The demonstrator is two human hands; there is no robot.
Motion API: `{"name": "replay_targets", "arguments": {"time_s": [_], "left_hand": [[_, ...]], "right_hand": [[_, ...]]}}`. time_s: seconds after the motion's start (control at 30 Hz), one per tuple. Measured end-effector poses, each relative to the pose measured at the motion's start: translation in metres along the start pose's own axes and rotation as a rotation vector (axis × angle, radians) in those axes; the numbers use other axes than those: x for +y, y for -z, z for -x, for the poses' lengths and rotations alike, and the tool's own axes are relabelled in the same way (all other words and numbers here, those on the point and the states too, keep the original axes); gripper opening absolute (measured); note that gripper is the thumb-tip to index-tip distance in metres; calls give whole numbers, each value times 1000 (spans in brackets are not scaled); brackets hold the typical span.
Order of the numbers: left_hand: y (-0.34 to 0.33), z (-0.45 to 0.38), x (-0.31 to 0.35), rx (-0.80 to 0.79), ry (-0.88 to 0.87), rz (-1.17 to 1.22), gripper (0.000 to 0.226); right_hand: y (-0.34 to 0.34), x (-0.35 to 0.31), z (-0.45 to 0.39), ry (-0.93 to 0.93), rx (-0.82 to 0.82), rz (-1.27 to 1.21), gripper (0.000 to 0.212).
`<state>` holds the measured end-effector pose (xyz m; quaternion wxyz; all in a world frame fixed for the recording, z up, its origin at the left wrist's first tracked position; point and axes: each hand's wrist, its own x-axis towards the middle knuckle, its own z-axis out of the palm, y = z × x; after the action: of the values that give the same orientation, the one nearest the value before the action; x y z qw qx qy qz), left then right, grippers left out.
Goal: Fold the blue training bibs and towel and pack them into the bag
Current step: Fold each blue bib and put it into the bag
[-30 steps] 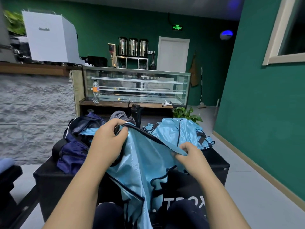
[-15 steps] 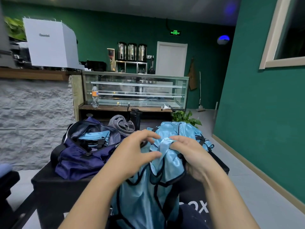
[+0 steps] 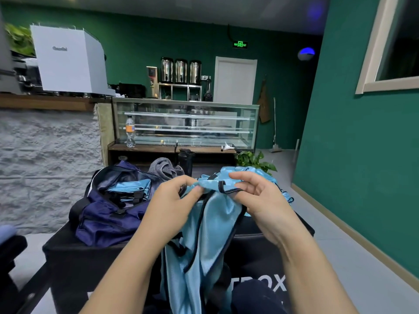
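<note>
— Where is the bib being worked on?

— A light blue training bib (image 3: 204, 241) with dark trim hangs in front of the person, its top edge held up between both hands and the rest draping down toward the lap.

— How do the hands hold it?

— The left hand (image 3: 172, 200) pinches the top edge between thumb and fingers. The right hand (image 3: 258, 198) grips the dark-trimmed edge beside it, thumb and curled fingers closed on the cloth.

— And the bag?

— The navy duffel bag (image 3: 106, 214) sits open on the left of the black table (image 3: 278, 236), with folded blue bibs (image 3: 129, 189) already inside it.

— Anything else on the table?

— A heap of unfolded blue bibs (image 3: 267, 177) lies behind the right hand. A grey towel (image 3: 164, 167) is bunched just behind the bag, next to a black bottle (image 3: 184, 160). Farther back stands a glass display case (image 3: 186, 123), with a clear plastic bottle (image 3: 130, 131) at its left end.
</note>
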<state>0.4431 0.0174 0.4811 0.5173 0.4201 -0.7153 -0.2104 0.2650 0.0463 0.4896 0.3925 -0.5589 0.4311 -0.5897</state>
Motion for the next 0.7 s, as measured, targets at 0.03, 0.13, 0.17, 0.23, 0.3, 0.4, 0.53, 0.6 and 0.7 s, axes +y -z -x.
{"name": "replay_targets", "arguments": {"time_s": [0.03,0.13,0.17,0.23,0.3,0.4,0.53,0.6,0.7], "left_hand": [[1,-1,0,6,19,16,21],[1,0,-1,-28,96,94,27],[0,0,-2,-35,114,119,29],[-1,0,-1,-35,129,148,29],[-2,1,0,-51,115,166,29],[-2,1,-2,-70,99,125,22],[1,0,-3,55,153,46,25],[4,-1,-2,51,191,21,38],[6,-1,1,-135,296,19,55]], "right_hand": [[0,0,0,2,30,46,30],[3,2,0,29,65,166,15],[4,2,1,41,54,195,13],[2,-1,4,52,-10,218,13],[-3,-3,7,38,-75,213,16],[-8,0,6,36,-39,146,30],[-4,1,4,-40,8,-139,29],[-1,1,4,-46,-12,-158,24],[-1,1,3,-51,-46,-169,24]]}}
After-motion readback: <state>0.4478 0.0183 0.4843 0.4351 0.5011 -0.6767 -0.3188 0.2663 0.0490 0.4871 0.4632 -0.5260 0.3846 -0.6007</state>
